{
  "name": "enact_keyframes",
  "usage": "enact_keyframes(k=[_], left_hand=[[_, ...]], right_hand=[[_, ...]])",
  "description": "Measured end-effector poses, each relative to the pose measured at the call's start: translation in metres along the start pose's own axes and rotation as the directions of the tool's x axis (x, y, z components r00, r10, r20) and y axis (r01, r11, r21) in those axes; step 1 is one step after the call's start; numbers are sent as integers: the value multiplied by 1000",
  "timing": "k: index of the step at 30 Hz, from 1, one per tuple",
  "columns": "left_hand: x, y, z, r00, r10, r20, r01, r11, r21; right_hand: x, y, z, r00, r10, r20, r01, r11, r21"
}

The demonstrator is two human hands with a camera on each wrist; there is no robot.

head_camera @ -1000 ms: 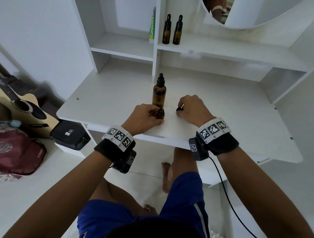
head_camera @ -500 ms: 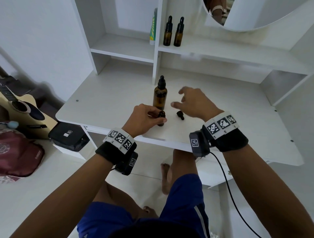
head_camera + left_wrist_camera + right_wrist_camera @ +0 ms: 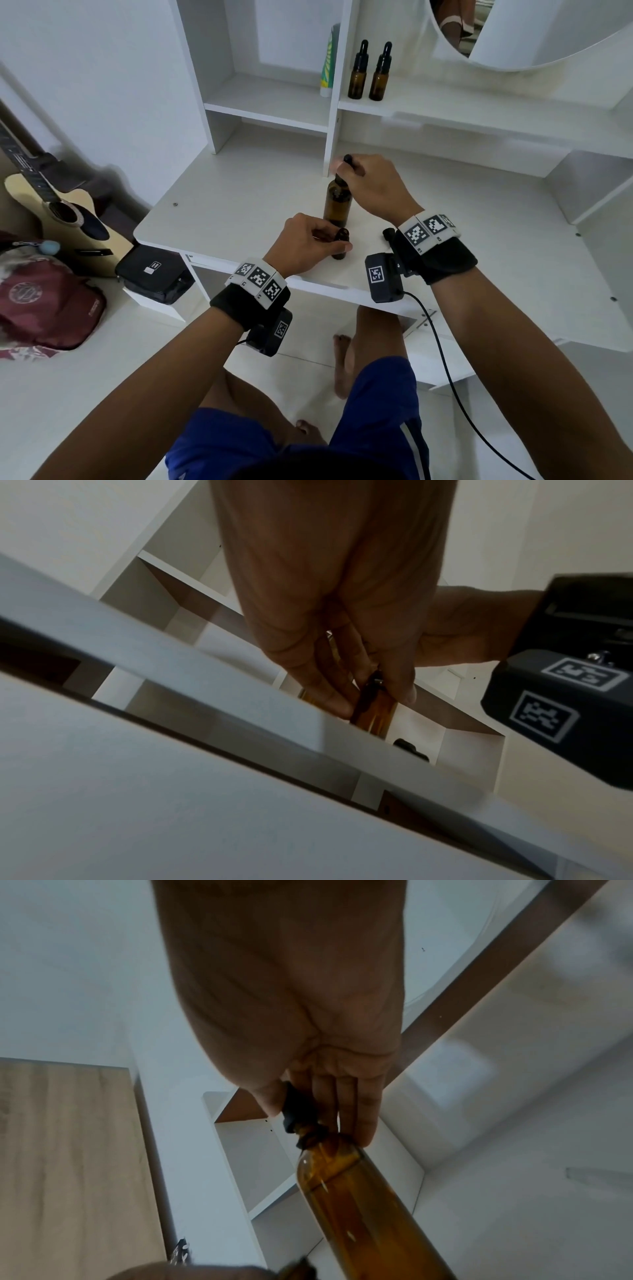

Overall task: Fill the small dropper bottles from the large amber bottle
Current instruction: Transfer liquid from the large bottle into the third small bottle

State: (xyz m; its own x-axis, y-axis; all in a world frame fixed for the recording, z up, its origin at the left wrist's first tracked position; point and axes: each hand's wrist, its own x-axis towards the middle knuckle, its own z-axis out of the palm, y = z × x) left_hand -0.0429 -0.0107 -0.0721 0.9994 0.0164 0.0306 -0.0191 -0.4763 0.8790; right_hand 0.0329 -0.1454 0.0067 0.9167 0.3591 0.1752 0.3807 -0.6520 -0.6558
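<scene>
While left hand [image 3: 305, 245] fingers pinch the small bottle [image 3: 341, 244], right hand [image 3: 375, 186] fingers clamp the large amber bottle's dropper cap [image 3: 347, 164].

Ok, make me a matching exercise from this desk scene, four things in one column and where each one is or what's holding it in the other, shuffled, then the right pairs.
Things:
1. large amber bottle
2. small open bottle
3. loose black dropper cap
4. two capped dropper bottles

Places or states:
A. standing on the upper shelf
B. lying on the desk beside the right wrist
C. dropper top pinched by the right hand
D. held upright on the desk by the left hand

Pairs: 1-C, 2-D, 3-B, 4-A
</scene>
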Motion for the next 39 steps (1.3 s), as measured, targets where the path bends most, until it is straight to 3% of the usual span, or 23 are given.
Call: enact_keyframes(k=[10, 39], left_hand=[[-1, -1, 1, 1000, 20, 3, -20, 999, -25], [0, -4, 2, 999, 37, -15, -37, 999, -10]], right_hand=[[4, 1, -2, 996, -15, -86, 25, 993, 118], [0, 3, 5, 993, -73, -95, 80, 994, 71]])
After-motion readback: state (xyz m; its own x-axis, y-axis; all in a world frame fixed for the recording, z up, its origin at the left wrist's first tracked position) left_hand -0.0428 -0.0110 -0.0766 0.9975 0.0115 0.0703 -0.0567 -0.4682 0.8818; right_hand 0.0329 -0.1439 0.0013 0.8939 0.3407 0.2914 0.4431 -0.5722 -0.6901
